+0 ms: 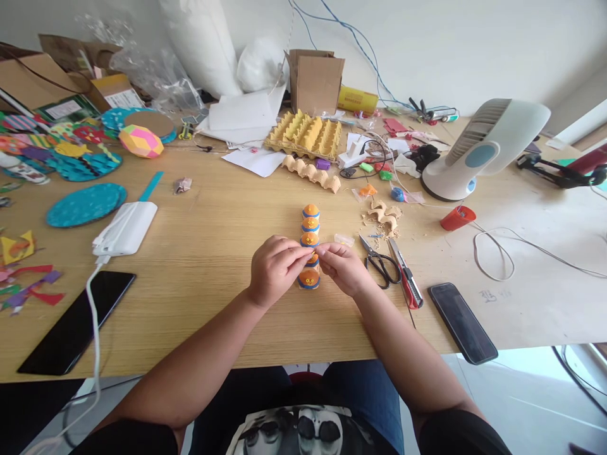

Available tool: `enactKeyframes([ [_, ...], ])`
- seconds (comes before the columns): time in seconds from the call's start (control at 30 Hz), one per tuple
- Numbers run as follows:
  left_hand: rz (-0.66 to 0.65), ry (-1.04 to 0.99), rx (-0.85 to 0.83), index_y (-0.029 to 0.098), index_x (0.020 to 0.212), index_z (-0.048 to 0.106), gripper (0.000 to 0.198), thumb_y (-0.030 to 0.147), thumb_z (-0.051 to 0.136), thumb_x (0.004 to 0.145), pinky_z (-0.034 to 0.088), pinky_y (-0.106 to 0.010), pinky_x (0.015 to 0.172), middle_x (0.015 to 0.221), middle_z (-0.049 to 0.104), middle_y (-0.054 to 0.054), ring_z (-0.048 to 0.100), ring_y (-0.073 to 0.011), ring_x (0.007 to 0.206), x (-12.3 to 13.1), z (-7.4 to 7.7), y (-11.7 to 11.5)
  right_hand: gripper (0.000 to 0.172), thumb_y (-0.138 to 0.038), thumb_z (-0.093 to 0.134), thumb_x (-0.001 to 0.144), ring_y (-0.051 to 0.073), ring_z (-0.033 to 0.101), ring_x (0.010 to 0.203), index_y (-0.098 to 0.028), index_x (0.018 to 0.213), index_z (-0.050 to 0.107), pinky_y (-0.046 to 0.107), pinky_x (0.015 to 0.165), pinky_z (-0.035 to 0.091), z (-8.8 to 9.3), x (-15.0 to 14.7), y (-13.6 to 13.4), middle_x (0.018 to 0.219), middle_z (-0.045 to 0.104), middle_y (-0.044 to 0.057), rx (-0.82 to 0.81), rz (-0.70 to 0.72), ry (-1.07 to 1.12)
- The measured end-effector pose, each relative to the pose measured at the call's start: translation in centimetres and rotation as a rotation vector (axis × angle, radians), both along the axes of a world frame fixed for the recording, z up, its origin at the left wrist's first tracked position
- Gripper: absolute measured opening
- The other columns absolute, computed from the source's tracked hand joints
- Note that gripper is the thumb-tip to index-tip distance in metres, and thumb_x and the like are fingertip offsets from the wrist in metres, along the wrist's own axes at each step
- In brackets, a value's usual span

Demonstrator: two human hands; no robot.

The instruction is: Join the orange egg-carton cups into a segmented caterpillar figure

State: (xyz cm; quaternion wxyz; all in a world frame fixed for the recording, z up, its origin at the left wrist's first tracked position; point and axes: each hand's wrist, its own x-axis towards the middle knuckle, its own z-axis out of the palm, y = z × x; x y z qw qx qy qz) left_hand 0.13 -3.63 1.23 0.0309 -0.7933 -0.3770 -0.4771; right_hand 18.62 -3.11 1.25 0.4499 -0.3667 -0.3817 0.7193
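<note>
A row of several orange domes with blue rims (310, 229), cut from egg carton, lies in a line on the wooden table (222, 221). My left hand (274, 268) and my right hand (342, 268) meet over the near end of the row. Both have their fingertips pinched together above the second-nearest dome. What sits between the fingertips is too small to make out. The nearest dome (308, 279) shows below my fingers.
Black scissors (379, 260) and a red utility knife (406, 282) lie right of my hands, a black phone (462, 322) beyond them. A white power bank (126, 227) and dark tablet (78, 321) are at left. Egg cartons (304, 134), a fan (484, 148) and paper crafts (85, 203) sit farther back.
</note>
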Motion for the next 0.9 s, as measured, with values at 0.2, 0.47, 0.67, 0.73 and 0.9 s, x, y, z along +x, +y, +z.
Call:
enactKeyframes([
  [0.2,0.001,0.012,-0.008,0.023,0.096,0.074,0.006,0.021,0.069,0.092,0.052,-0.031,0.075,0.084,0.074,-0.002,0.063,-0.0159,0.078,0.04,-0.10,0.03,0.042,-0.049,0.091,0.062,0.005,0.030,0.049,-0.017,0.078,0.068,0.024,0.050,0.018,0.07,-0.24,-0.09,0.057,0.051,-0.007,-0.005,-0.032,-0.013],
  [0.47,-0.007,0.032,-0.029,0.024,0.103,0.074,0.011,0.025,0.070,0.093,0.052,-0.032,0.076,0.088,0.074,-0.002,0.065,-0.0169,0.081,0.27,0.01,0.01,0.040,-0.050,0.089,0.065,0.005,0.030,0.048,-0.018,0.077,0.068,0.025,0.049,0.017,-0.06,-0.25,-0.07,0.057,0.052,-0.007,0.022,-0.055,-0.057],
  [0.67,-0.005,0.018,-0.039,0.024,0.099,0.075,0.008,0.023,0.069,0.093,0.051,-0.032,0.076,0.084,0.074,-0.002,0.063,-0.0166,0.079,0.04,-0.20,0.10,0.040,-0.049,0.089,0.065,0.005,0.029,0.048,-0.018,0.077,0.067,0.025,0.050,0.017,0.06,-0.32,-0.12,0.055,0.048,-0.008,0.019,-0.044,-0.053],
  [0.73,-0.006,0.015,-0.021,0.023,0.099,0.074,0.008,0.022,0.070,0.093,0.051,-0.031,0.075,0.084,0.074,-0.002,0.063,-0.0166,0.079,0.03,-0.19,0.15,0.039,-0.049,0.088,0.066,0.005,0.029,0.048,-0.018,0.077,0.067,0.025,0.050,0.016,0.03,-0.32,-0.12,0.054,0.047,-0.009,0.019,-0.042,-0.052],
  [0.9,0.000,0.010,-0.024,0.023,0.097,0.075,0.007,0.023,0.069,0.093,0.052,-0.031,0.075,0.083,0.074,-0.002,0.063,-0.0163,0.079,0.11,-0.06,0.10,0.039,-0.048,0.088,0.065,0.006,0.028,0.049,-0.018,0.077,0.067,0.026,0.051,0.015,-0.02,-0.31,-0.14,0.054,0.046,-0.008,0.011,-0.041,-0.050],
])
